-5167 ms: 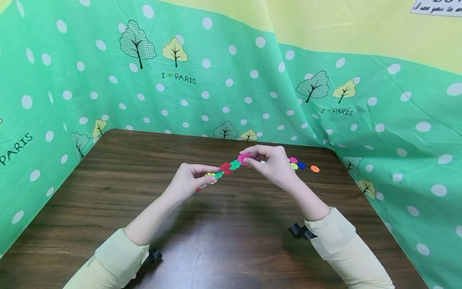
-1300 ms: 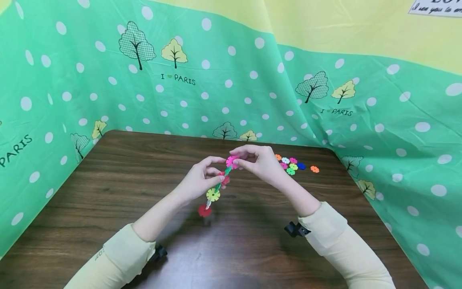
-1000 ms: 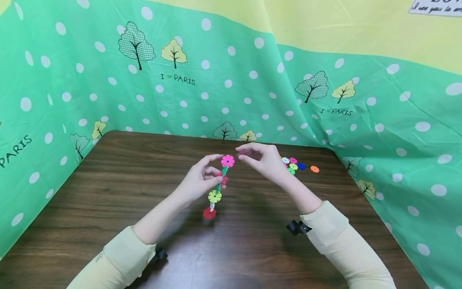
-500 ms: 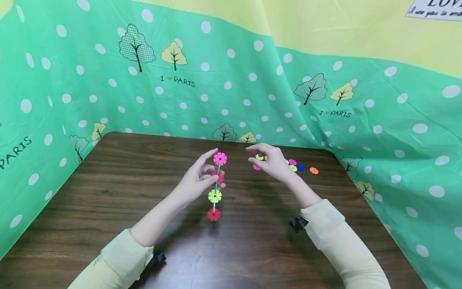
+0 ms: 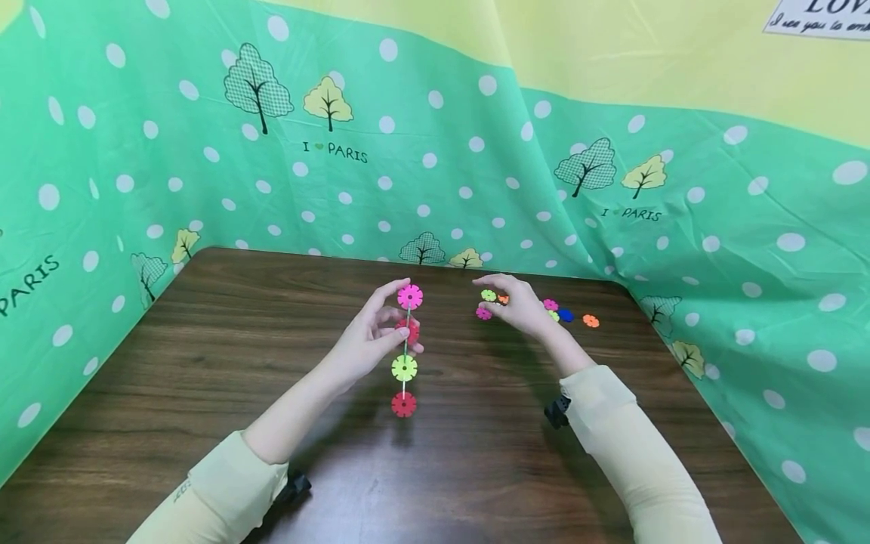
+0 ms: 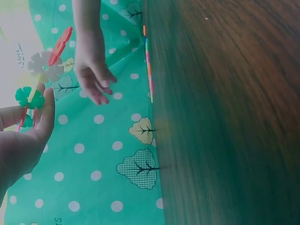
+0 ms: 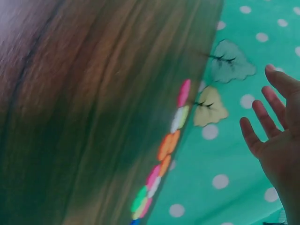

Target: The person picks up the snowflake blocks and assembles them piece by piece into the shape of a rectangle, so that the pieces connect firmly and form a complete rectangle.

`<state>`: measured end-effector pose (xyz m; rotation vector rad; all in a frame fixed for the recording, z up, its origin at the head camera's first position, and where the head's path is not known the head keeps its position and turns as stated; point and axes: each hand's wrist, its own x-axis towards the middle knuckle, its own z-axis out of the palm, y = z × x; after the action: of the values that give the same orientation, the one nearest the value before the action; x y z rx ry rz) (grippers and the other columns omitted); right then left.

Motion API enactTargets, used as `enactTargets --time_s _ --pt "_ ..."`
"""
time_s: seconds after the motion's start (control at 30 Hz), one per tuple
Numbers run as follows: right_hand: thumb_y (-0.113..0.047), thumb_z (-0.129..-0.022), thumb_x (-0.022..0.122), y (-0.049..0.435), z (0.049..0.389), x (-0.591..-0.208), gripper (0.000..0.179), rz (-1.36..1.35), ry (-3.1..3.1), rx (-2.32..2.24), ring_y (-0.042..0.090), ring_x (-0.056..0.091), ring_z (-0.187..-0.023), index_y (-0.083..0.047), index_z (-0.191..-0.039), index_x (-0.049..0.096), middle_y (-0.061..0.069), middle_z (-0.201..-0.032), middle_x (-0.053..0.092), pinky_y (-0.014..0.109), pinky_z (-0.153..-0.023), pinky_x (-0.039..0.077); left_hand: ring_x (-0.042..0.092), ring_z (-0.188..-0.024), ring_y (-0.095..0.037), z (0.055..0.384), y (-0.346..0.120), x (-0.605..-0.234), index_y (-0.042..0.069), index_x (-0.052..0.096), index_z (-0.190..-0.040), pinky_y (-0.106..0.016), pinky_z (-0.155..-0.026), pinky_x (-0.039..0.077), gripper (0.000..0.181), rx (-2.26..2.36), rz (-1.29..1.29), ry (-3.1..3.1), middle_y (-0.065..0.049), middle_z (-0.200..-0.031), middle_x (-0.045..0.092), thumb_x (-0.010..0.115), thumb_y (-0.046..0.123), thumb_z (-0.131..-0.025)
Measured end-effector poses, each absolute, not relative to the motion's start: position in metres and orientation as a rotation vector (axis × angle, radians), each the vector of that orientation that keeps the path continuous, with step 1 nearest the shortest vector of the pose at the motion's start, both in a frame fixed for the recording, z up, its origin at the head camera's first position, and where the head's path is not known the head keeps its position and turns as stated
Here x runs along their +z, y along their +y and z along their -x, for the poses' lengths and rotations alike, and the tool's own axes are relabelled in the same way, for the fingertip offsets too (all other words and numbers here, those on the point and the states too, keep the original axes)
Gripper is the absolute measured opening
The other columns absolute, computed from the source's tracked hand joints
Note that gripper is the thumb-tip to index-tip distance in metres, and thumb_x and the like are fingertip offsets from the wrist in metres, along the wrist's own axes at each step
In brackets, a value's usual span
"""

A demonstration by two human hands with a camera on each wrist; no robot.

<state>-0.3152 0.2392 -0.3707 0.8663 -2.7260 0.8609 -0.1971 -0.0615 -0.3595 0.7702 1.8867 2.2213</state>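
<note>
My left hand (image 5: 367, 340) grips a chain of notched, flower-shaped plastic discs by a red disc (image 5: 411, 332) partly behind the thumb. A pink disc (image 5: 410, 297) tops the chain near the index fingertip. Below the hand hang a yellow disc (image 5: 404, 368) and a red disc (image 5: 404, 404). Seen edge-on in the head view, green discs (image 6: 30, 97) and a white disc (image 6: 45, 66) show face-on in the left wrist view. My right hand (image 5: 519, 306) holds nothing; its fingers (image 7: 268, 119) are spread above the loose discs at the table's back.
Loose discs lie along the back right of the brown table (image 5: 272, 302): a yellow-green one (image 5: 488, 295), a pink one (image 5: 483, 313), a blue one (image 5: 566, 315), an orange one (image 5: 590, 321) and several more. Behind the table hangs a green dotted cloth (image 5: 381, 166).
My right hand has let go of the pink disc at the chain's top and moved right, over the loose discs. The chain in my left hand has swung from slanted to upright.
</note>
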Motion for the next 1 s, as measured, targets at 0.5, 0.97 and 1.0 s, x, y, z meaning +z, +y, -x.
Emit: enactTargets --time_s 0.5,0.97,1.0 --pt "-0.010 -0.084 0.071 0.260 0.347 -0.411 0.042 -0.847 -2.937 0.713 0.033 0.050 -0.122 -0.004 -0.124 0.061 0.015 -0.125 0.060 0.052 -0.100 0.040 0.068 -0.078 -0.031 0.199 -0.064 -0.360 0.033 0.032 -0.142 -0.051 -0.082 0.052 0.066 2.227 -0.721 1.864 -0.023 -0.101 0.054 0.050 -0.007 -0.093" --pt "-0.008 -0.084 0.071 0.263 0.356 -0.423 0.032 -0.736 -2.998 0.697 0.032 0.055 -0.116 -0.005 -0.115 0.066 0.014 -0.116 0.065 0.049 -0.099 0.040 0.066 -0.085 -0.043 0.203 -0.066 -0.362 0.032 0.032 -0.141 -0.044 -0.082 0.054 0.067 2.223 -0.700 1.917 -0.021 -0.101 0.060 0.051 -0.008 -0.091" --pt "-0.008 -0.083 0.071 0.262 0.357 -0.423 0.031 -0.730 -2.997 0.699 0.032 0.056 -0.115 -0.005 -0.114 0.067 0.014 -0.115 0.066 0.048 -0.099 0.041 0.066 -0.085 -0.044 0.203 -0.066 -0.362 0.032 0.033 -0.141 -0.044 -0.083 0.053 0.067 2.223 -0.695 1.918 -0.021 -0.101 0.060 0.051 -0.008 -0.091"
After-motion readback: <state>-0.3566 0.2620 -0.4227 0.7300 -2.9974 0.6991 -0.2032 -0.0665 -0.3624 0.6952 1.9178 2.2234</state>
